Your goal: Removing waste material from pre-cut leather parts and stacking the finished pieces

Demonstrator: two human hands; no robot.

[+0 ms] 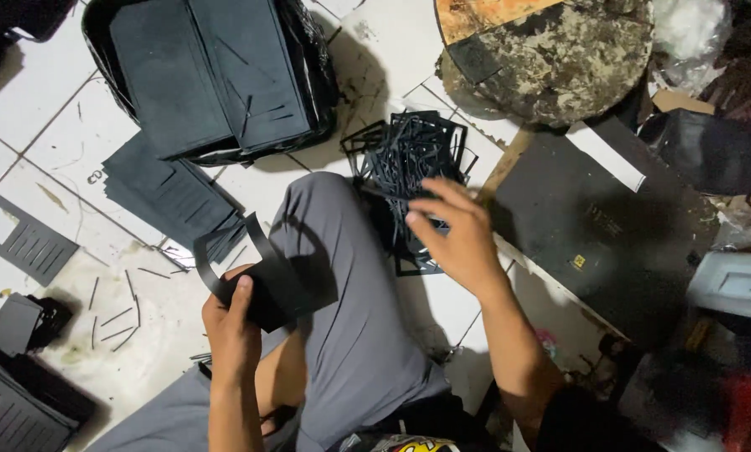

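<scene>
Left hand [231, 322], lower centre-left: closed around a black die-cut sheet piece [262, 280], thumb on top, piece held over the grey-trousered knee [342, 276]. A thin frame strip curls up from the piece toward upper left

Right hand [459, 234], centre: open, fingers spread and slightly curled, palm down, holding nothing, hovering just over the pile of black offcut strips [409, 159] on the white tile floor [49, 109]

Loose thin strips [116, 314] scattered on the floor at lower left, near more slotted dark panels [24, 238] at the left edge

Right of the knee: a dark flat board [593, 226]

Upper left: black bag [317, 75] holding stacked dark sheets [208, 67], more sheets [170, 197] fanned out just below it

Top right: round crusted block [560, 59]
</scene>
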